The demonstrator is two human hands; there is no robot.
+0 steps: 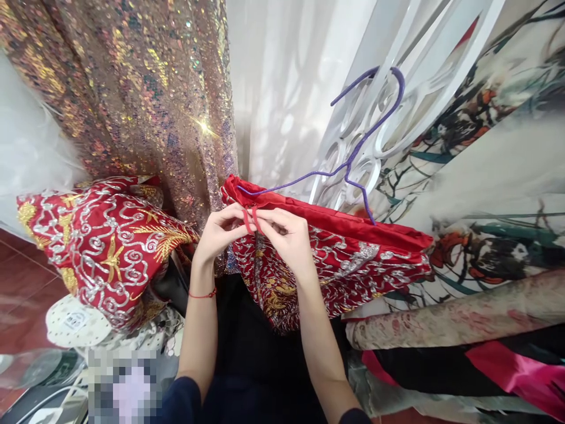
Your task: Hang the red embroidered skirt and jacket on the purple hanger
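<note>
A red skirt-like garment (348, 265) with silver and gold embroidery hangs in front of me, its plain red waistband (318, 212) running along the top. The purple wire hanger (353, 156) has its lower ends at this band, with its hook up by a white openwork frame. At the band's left part, my left hand (225, 229) is closed in a pinch on a thin red fabric strap (248, 220). Right beside it, my right hand (282, 235) also pinches the strap, the fingertips of both hands nearly touching. Where the strap is attached is hidden behind the fingers.
Another red embroidered garment (110, 247) lies to the left, below a gold sequin cloth (145, 88). A white openwork frame (397, 112) stands at back right before flower-printed fabric (498, 247). Clear plastic bottle (53, 366) at lower left; folded fabrics (454, 312) at right.
</note>
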